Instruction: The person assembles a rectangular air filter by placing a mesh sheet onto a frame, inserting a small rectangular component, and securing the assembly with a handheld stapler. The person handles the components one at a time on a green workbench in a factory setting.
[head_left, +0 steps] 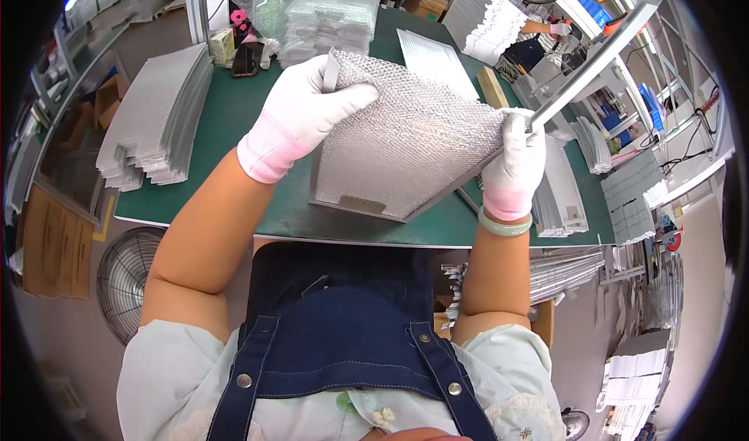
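Note:
A silvery metal mesh panel (pixel 406 141) stands tilted over the green table, with a thin metal frame along its left and lower edges. My left hand (pixel 300 106), in a white glove with a pink cuff, grips the panel's upper left corner, thumb on the mesh face and fingers hidden behind. At the upper right corner, my right hand (pixel 515 156), gloved the same way, is closed around the edge and a long metal channel strip (pixel 597 63). That strip slants up to the far right. Whether it is joined to the panel's frame is hidden by the glove.
Mesh sheets (pixel 160 113) are stacked at the left of the green table (pixel 234 199), others (pixel 331 20) at the back. A phone (pixel 247 59) and a wooden block (pixel 492 88) lie beyond the panel. Framed panels (pixel 560 195) sit right. A co-worker's gloved hand (pixel 560 29) shows far right.

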`<state>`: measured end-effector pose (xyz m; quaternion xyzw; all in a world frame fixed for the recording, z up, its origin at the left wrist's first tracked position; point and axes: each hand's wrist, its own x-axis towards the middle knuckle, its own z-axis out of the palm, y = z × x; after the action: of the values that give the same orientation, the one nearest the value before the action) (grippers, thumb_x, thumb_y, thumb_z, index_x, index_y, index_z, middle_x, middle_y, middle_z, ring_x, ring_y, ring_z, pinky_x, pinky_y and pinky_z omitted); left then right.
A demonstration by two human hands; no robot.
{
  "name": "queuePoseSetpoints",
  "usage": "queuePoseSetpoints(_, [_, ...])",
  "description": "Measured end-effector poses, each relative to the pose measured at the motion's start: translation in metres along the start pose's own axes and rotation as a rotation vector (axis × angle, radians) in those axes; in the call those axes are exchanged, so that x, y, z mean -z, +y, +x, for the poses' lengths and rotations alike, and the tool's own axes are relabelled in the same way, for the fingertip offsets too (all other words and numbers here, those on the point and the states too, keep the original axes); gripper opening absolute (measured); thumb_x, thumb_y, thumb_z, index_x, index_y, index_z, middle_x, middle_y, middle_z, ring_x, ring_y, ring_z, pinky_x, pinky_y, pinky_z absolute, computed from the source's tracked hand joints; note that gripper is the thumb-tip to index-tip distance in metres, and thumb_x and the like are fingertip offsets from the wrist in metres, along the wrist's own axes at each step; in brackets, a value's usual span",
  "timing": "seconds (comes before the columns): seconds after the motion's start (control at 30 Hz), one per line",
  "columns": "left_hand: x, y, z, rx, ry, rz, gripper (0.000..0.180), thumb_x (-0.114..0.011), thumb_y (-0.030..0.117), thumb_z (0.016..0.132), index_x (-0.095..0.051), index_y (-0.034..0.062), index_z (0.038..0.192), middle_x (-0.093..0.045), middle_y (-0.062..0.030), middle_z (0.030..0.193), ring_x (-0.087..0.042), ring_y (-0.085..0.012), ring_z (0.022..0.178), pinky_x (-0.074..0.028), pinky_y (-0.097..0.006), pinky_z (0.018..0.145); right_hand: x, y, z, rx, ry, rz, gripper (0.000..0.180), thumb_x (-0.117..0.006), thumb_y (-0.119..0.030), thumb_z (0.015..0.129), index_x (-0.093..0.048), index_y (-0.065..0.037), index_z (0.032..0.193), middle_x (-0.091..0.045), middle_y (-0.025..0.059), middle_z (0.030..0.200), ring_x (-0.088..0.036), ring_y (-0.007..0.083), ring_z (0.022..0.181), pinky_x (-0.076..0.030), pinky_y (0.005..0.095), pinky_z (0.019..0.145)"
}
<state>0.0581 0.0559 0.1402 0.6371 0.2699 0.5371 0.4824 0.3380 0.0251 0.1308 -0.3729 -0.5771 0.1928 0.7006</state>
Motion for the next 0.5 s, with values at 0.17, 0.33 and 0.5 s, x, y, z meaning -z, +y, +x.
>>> queuePoseSetpoints(0.17, [0.000,-0.017,0.010,-0.065,0.035,0.023,0.028,-0.072,0.011,0.090,-0.064,-0.0013,0.115,-0.071,-0.0033,0.103,-0.062,-0.0071,0.093,-0.051,-0.026,0.085,-0.021,-0.002,0.000,0.190,0.119,0.014,0.046,-0.067,-0.013,0.094,-0.051,0.001,0.135,-0.061,0.0063,0.112,-0.054,0.0125,0.103,-0.043,0.0271,0.090])
queuePoseSetpoints(0.33, [0.001,-0.014,0.011,-0.064,0.055,0.120,0.025,-0.072,0.011,0.090,-0.065,-0.0009,0.111,-0.070,-0.0027,0.101,-0.061,-0.0074,0.091,-0.050,-0.026,0.085,-0.007,-0.015,0.012,0.131,-0.105,0.021,0.081,-0.077,-0.002,0.084,-0.034,-0.001,0.153,-0.061,0.0074,0.114,-0.058,0.0148,0.103,-0.047,0.0284,0.090])
queuePoseSetpoints(0.5, [-0.001,-0.006,0.008,-0.054,0.066,0.240,0.020,-0.072,0.014,0.091,-0.063,0.0001,0.102,-0.064,0.0006,0.093,-0.054,-0.0059,0.084,-0.047,-0.024,0.078,0.016,-0.026,0.031,0.199,-0.459,-0.358,0.061,-0.081,-0.006,0.081,-0.056,0.000,0.136,-0.064,0.0039,0.109,-0.061,0.0104,0.092,-0.049,0.0223,0.078])
